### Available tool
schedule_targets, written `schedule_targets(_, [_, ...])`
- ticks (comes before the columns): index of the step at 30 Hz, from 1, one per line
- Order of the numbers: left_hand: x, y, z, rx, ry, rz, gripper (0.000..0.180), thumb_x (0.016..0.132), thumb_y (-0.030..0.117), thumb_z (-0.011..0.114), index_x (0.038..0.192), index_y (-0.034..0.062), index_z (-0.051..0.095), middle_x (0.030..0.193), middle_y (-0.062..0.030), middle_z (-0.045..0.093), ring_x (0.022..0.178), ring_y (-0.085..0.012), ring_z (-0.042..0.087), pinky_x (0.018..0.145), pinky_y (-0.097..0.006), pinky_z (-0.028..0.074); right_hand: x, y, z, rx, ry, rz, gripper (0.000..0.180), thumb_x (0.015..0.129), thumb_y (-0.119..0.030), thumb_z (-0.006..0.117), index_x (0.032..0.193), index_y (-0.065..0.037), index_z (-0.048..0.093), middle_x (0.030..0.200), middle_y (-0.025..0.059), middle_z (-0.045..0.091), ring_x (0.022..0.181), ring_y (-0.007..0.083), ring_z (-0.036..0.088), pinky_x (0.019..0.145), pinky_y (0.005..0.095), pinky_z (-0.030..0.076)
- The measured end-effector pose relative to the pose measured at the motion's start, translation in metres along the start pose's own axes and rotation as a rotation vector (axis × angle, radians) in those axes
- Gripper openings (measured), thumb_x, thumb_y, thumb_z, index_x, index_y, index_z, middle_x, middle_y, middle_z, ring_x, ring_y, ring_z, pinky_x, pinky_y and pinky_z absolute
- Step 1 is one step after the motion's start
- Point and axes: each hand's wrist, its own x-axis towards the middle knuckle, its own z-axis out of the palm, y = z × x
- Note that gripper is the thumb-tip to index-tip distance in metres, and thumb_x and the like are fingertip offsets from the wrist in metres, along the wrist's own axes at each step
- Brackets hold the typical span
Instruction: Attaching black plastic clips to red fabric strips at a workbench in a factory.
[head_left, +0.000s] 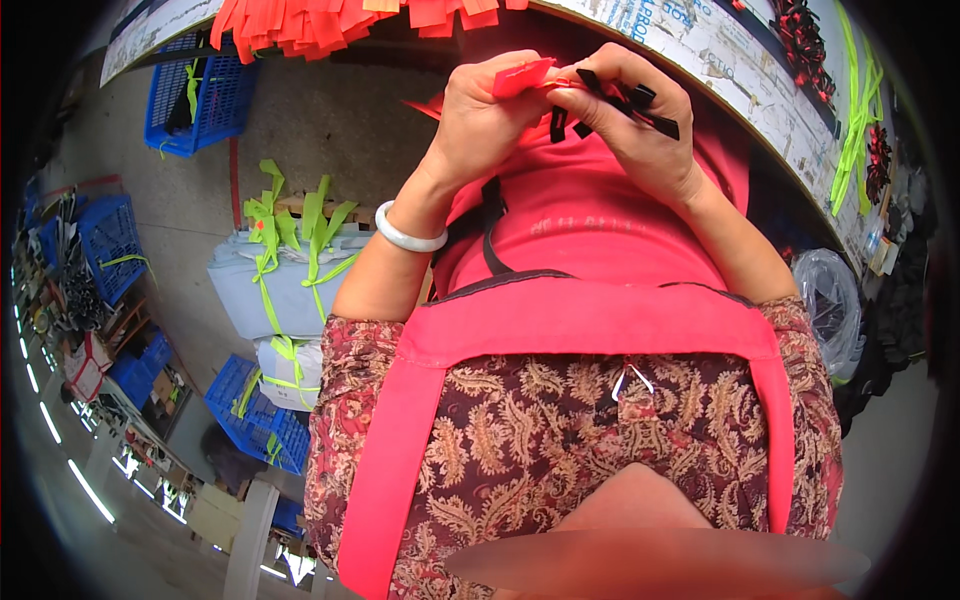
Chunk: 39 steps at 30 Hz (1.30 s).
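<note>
Both my hands are raised close together in front of my red apron (pixel 600 210), near the table edge. My left hand (pixel 490 115), with a pale bangle on the wrist, is closed on a red fabric strip (pixel 522 78). The strip's flat end sticks up past the thumb, and another red end shows behind the hand. My right hand (pixel 640 120) pinches several short black straps (pixel 655 122) that poke out between the fingers. Between the two hands the red strip and a black strap meet at the fingertips; how they join is hidden.
Orange-red strips (pixel 330 25) hang over the edge of the worn white table (pixel 740 75). Dark bundles (pixel 805 45) and yellow-green ties (pixel 855 120) lie at its right. Blue crates (pixel 200 105) and tied grey-blue bundles (pixel 245 290) stand left; a clear plastic bag (pixel 830 305) sits right.
</note>
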Motion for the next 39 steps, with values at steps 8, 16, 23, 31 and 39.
schedule_targets(8, [0.003, -0.005, 0.011, 0.016, 0.105, 0.044, 0.01, 0.086, -0.005, 0.06, 0.093, -0.0026, 0.067, 0.073, 0.0022, 0.057, 0.067, -0.0036, 0.05, 0.057, -0.02, 0.041, -0.002, 0.006, 0.0, 0.087, 0.024, 0.079, 0.011, 0.085, -0.005, 0.071, 0.092, 0.0, 0.064, 0.078, -0.001, 0.06, 0.071, 0.0038, 0.054, 0.063, 0.019, 0.045])
schedule_targets(16, [0.0, -0.01, 0.009, 0.036, 0.166, 0.003, 0.015, 0.084, -0.005, 0.062, 0.097, -0.0022, 0.069, 0.079, 0.0001, 0.063, 0.069, -0.005, 0.054, 0.06, -0.02, 0.045, -0.001, 0.012, 0.0, 0.094, 0.03, 0.103, 0.013, 0.085, -0.008, 0.071, 0.093, 0.0, 0.065, 0.08, -0.0015, 0.061, 0.074, 0.0037, 0.054, 0.066, 0.0189, 0.046])
schedule_targets(23, [0.005, -0.002, 0.003, -0.073, 0.036, -0.125, 0.017, 0.084, -0.004, 0.064, 0.099, -0.0013, 0.069, 0.077, 0.0013, 0.062, 0.068, -0.0042, 0.053, 0.058, -0.02, 0.043, -0.003, 0.003, -0.004, 0.068, 0.049, 0.144, 0.013, 0.086, -0.011, 0.071, 0.091, -0.001, 0.065, 0.077, -0.0022, 0.06, 0.073, 0.0031, 0.054, 0.065, 0.0183, 0.045])
schedule_targets(31, [0.006, 0.005, 0.007, -0.02, 0.07, -0.103, 0.017, 0.087, 0.0, 0.062, 0.102, 0.0001, 0.07, 0.075, 0.0035, 0.061, 0.066, -0.003, 0.051, 0.056, -0.019, 0.041, 0.0, -0.001, -0.002, 0.073, 0.06, 0.187, 0.016, 0.087, -0.015, 0.071, 0.093, -0.002, 0.066, 0.078, -0.0026, 0.062, 0.072, 0.0019, 0.055, 0.064, 0.0174, 0.045])
schedule_targets(39, [0.001, 0.002, -0.003, -0.037, 0.026, -0.159, 0.019, 0.085, -0.001, 0.062, 0.102, -0.0005, 0.069, 0.07, 0.0053, 0.057, 0.062, -0.0023, 0.049, 0.052, -0.02, 0.039, -0.001, 0.002, 0.002, 0.086, 0.021, 0.312, 0.019, 0.086, -0.019, 0.072, 0.092, -0.002, 0.065, 0.074, -0.0029, 0.061, 0.067, 0.0005, 0.054, 0.056, 0.017, 0.043])
